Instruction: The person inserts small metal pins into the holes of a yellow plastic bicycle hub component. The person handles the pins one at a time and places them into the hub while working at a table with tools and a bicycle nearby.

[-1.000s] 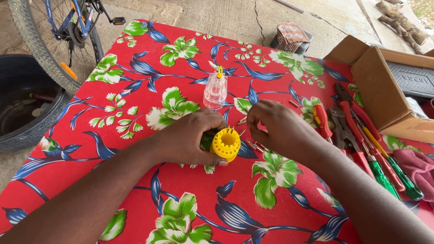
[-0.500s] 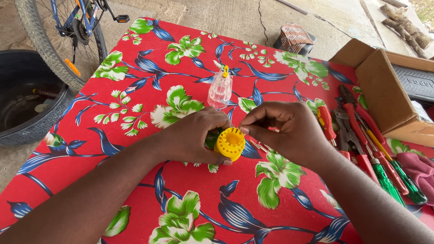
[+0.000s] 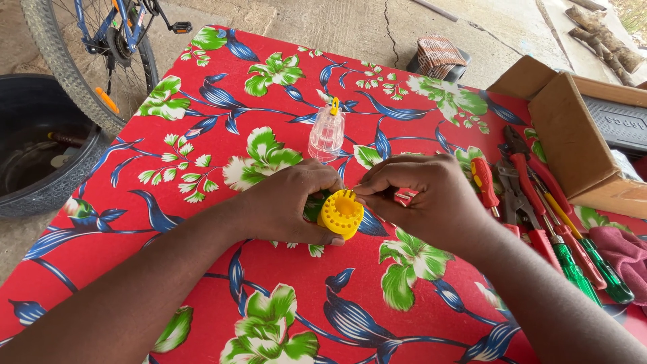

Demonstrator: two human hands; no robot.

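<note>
My left hand (image 3: 286, 205) cupped the small round yellow plastic disc with its ring of holes (image 3: 342, 214), grip closed around its rim from nine o'clock, tilting its face up towards me so the centre was reachable. My right hand (image 3: 421, 202) came in from three o'clock, fingertips (image 3: 364, 195) pinched narrow at the disc's top edge; whether they held some small part, I could not tell. The disc sat mid-surface, just above the red floral cloth-covered surface (image 3: 202, 175). A clear small plastic bottle with yellow cap (image 3: 327, 131) stood at twelve o'clock, red- and green-handled tools (image 3: 539, 209) lay at three.
</note>
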